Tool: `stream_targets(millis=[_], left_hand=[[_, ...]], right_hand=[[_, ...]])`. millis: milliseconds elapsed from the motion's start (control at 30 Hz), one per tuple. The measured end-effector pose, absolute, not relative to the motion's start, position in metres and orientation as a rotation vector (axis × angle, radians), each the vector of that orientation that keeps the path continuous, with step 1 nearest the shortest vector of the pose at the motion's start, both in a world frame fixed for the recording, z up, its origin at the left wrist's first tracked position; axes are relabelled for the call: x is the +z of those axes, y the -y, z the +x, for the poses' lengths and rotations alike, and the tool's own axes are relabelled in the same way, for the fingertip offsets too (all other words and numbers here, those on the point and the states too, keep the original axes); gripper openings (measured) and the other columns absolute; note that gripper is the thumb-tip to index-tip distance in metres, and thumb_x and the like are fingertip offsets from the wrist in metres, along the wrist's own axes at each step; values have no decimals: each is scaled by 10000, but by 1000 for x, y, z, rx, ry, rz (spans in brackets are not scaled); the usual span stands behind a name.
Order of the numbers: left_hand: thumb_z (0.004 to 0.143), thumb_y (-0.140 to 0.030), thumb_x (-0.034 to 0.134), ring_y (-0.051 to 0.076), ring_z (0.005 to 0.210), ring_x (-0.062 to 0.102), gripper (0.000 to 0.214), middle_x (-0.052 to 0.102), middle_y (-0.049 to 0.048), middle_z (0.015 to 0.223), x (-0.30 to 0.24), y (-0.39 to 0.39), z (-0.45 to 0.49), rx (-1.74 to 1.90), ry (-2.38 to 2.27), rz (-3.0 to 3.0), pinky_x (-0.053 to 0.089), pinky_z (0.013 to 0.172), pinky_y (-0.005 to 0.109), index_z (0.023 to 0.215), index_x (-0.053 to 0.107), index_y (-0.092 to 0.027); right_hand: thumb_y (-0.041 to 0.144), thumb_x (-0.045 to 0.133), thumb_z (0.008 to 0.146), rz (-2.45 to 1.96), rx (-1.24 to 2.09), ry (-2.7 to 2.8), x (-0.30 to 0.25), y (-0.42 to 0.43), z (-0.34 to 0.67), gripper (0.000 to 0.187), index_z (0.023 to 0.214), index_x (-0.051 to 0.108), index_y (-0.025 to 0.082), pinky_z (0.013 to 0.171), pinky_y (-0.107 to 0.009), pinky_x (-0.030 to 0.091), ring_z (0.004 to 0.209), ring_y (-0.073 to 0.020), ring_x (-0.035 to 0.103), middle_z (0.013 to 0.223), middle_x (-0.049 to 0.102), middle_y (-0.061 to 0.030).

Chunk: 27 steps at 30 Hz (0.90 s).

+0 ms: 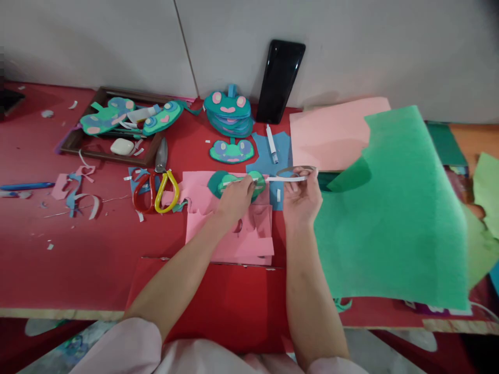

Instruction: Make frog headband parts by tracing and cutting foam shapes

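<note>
At a red worktable (105, 259), a person bends to a craft job, right hand (303, 200) pinching a looped white strip (276, 179) between thumb and fingers. The left hand (238, 193) bunches its fingers over the strip's other end, on a green felt piece (224, 178); from here I cannot tell whether they grip or press. The piece lies on pink sheets (230, 249), near a smiling felt face (231, 150).
</note>
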<state>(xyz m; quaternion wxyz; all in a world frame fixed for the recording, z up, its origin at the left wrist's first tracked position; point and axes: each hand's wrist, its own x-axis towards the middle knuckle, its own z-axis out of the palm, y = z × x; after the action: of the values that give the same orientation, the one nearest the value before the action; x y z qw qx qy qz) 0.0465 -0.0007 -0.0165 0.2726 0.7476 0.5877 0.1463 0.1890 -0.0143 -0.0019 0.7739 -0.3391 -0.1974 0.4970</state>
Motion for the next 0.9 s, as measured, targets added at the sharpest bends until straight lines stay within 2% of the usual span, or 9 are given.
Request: stream_targets(millis=[133,200,267,333,400,567,667,767,900], left_hand=[[928,-261,408,124,565,515,227,558,-16,616,-20,-2,46,789,-1487,1713,351,574,257,744,528,-204],[905,-309,468,111,559,520,213,559,-25,607,-19,-2,48,912,-1324,1535,387,579,248,745,555,-199],[859,-367,551,110,620,567,185,619,-10,701,-17,-2,50,989,-1115,1357,438,612,243,836,619,-196],[785,-412,651,119,731,614,254,664,17,859,-17,-1,51,1068,-935,1198,482,681,246,924,652,-199],[712,-430,728,127,806,633,314,673,27,941,-17,-1,52,1138,-846,1071,502,739,254,918,664,-201],[655,-400,788,90,647,616,277,652,-30,723,-18,-3,48,1205,-789,835,509,612,217,789,655,-198],[706,-445,745,91,638,620,273,641,-26,704,-21,-2,47,1174,-683,762,512,587,215,762,650,-196],[792,-568,606,120,677,640,373,643,4,729,-23,1,48,1093,-593,760,524,590,246,773,635,-196],[822,-629,518,151,745,643,437,632,30,766,-20,3,48,973,-664,816,530,615,276,832,605,-200]], right_hand=[[297,611,860,-669,1180,353,0,15,193,185,696,626,213,501,-139,470,490,-15,450,732,587,43],[289,591,873,-691,1239,304,1,15,191,176,713,625,222,550,-139,500,538,-23,500,742,591,43],[289,585,876,-722,1306,269,1,16,185,164,729,623,226,590,-141,519,583,-31,537,759,598,40],[295,588,873,-757,1373,263,-1,17,178,152,742,622,225,615,-144,528,606,-36,553,771,606,36],[307,587,871,-806,1433,277,-4,19,170,156,745,622,220,614,-151,528,611,-42,555,782,612,28],[330,588,857,-841,1581,352,-7,23,160,183,713,594,218,568,-177,485,599,-55,529,778,600,24],[335,589,848,-838,1604,392,-4,23,158,196,696,557,216,538,-195,452,545,-56,465,754,568,27],[361,603,833,-860,1582,436,-2,22,158,249,665,504,207,490,-202,421,486,-54,392,706,517,31],[425,623,814,-840,1567,514,-2,22,162,330,647,443,205,424,-186,373,448,-47,351,665,463,46]])
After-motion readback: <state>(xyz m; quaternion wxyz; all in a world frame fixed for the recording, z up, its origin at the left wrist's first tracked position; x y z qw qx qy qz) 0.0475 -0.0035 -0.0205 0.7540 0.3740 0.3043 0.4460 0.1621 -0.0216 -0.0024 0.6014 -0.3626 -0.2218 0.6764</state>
